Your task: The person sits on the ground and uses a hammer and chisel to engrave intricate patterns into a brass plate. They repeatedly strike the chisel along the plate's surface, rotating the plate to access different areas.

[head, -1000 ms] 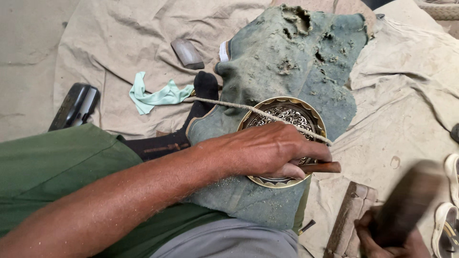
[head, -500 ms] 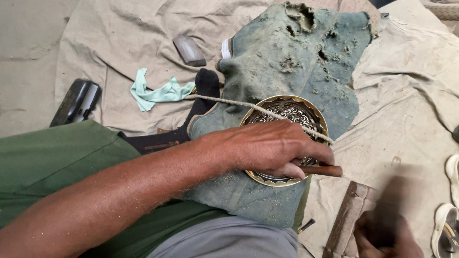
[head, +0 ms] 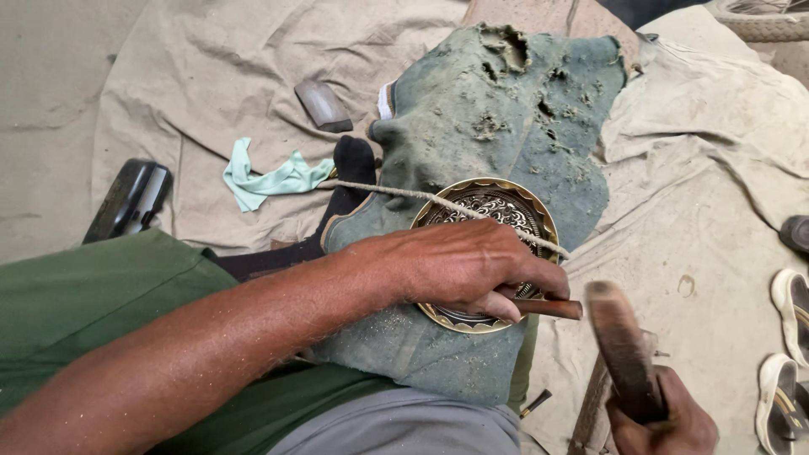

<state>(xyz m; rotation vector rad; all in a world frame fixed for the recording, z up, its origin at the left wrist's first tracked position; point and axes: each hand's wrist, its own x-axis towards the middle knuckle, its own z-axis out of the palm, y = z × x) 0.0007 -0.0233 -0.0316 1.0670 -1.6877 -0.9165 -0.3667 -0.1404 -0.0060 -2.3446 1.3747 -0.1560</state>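
Note:
A round engraved brass plate [head: 462, 192] lies on a worn green pad [head: 497, 109] over my lap, and a taut cord [head: 379, 189] runs across it. My left hand [head: 468, 265] rests on the plate and grips a thin brown chisel [head: 552, 308] whose end sticks out to the right. My right hand [head: 666, 421], at the lower right edge, grips a dark wooden mallet [head: 619, 345]. The mallet head sits just right of the chisel's end. Much of the plate is hidden under my left hand.
A beige cloth [head: 211, 93] covers the ground. On it lie a mint-green rag [head: 270, 179], a small grey block [head: 323, 106] and a black case [head: 128, 200] at the left. Sandals [head: 788, 371] sit at the right edge. A wooden piece [head: 590, 404] lies near my right hand.
My right hand swung the mallet down out of sight and has now raised it again beside the chisel. My left hand stays on the plate with the chisel.

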